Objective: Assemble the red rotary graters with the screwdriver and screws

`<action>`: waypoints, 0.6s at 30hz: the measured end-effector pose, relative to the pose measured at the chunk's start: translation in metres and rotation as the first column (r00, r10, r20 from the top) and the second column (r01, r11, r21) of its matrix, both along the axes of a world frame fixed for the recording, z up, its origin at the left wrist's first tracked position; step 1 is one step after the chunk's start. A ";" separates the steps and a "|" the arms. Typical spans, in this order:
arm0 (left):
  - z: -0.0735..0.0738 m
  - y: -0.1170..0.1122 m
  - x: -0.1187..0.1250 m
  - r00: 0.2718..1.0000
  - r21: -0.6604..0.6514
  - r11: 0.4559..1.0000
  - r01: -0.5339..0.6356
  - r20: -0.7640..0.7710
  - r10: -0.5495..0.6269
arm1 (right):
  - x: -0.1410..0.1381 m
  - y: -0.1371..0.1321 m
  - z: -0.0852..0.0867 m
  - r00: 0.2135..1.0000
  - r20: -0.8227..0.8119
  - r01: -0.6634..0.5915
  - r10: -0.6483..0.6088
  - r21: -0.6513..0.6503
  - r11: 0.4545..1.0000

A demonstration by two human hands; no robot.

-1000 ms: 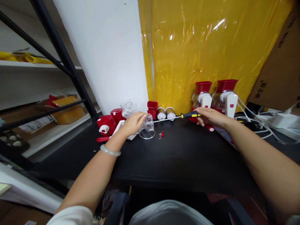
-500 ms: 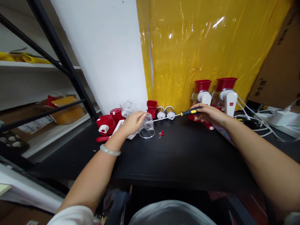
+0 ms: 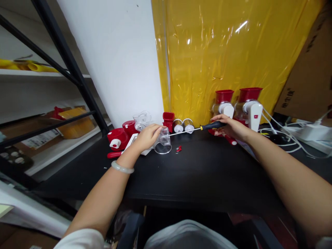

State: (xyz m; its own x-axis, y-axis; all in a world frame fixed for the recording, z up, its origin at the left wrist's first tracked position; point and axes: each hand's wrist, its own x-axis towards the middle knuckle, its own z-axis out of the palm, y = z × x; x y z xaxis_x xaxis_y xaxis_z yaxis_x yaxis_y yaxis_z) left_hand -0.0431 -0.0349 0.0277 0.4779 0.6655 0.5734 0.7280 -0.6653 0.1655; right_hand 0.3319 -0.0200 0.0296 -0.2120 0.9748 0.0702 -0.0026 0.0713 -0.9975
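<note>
My left hand [image 3: 149, 137] is closed around a clear plastic housing [image 3: 164, 147], whose round rim faces me just above or on the black table. In my right hand [image 3: 228, 126] is a screwdriver [image 3: 211, 126] with a black and yellow handle, held level. Its long metal shaft points left and its tip reaches the clear housing; the exact contact point is hard to make out. Small red pieces [image 3: 178, 148] and tiny metal bits, perhaps screws, lie on the table just right of the housing.
Red machine bodies [image 3: 118, 138] stand at the left, near another clear part [image 3: 142, 119]. Behind are a red hopper [image 3: 168, 119] and two metal drums [image 3: 178, 126]. Two red-and-white grater machines [image 3: 251, 103] stand at the right, beside white cables [image 3: 290, 138]. A black shelf frame [image 3: 75, 76] rises on the left.
The screwdriver handle has turned in my right hand, so its yellow side patch no longer shows. The left hand and the clear housing stay nearly in place.
</note>
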 end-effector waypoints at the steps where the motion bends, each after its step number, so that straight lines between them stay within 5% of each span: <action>1: 0.000 0.000 0.000 1.000 -0.003 1.000 -0.001 0.002 0.001 | 0.000 0.000 0.000 1.000 -0.012 -0.007 0.007 -0.008 1.000; 13: 0.001 -0.001 0.000 1.000 -0.004 1.000 0.003 0.012 -0.003 | 0.004 0.004 -0.008 0.995 0.054 -0.094 0.089 0.093 0.991; 18: 0.000 -0.001 0.000 1.000 0.002 1.000 0.008 0.011 -0.008 | 0.002 0.003 -0.006 0.994 0.109 -0.043 0.032 0.103 0.994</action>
